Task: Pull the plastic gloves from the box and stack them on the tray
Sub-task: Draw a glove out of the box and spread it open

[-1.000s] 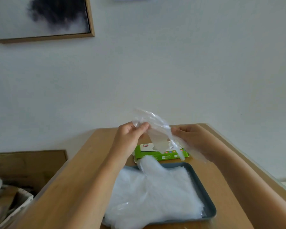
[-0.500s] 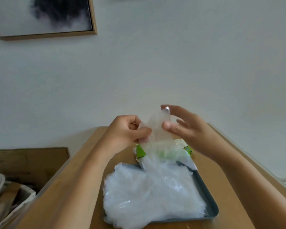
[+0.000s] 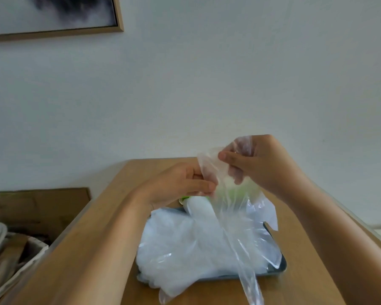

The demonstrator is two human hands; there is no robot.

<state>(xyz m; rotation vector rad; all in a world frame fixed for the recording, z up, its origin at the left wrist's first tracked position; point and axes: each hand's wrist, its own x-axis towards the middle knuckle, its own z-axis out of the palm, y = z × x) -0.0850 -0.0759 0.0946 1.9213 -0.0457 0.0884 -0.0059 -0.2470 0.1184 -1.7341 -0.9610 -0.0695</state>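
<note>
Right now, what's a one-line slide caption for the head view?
Left hand and right hand pinch one clear plastic glove above the glove stack on the tray.

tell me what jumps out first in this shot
The left hand and right hand pinch a clear glove above the table, its fingers trailing down toward the camera. Under it a thick white pile of gloves fills the grey tray. A framed picture hangs top left.
</note>
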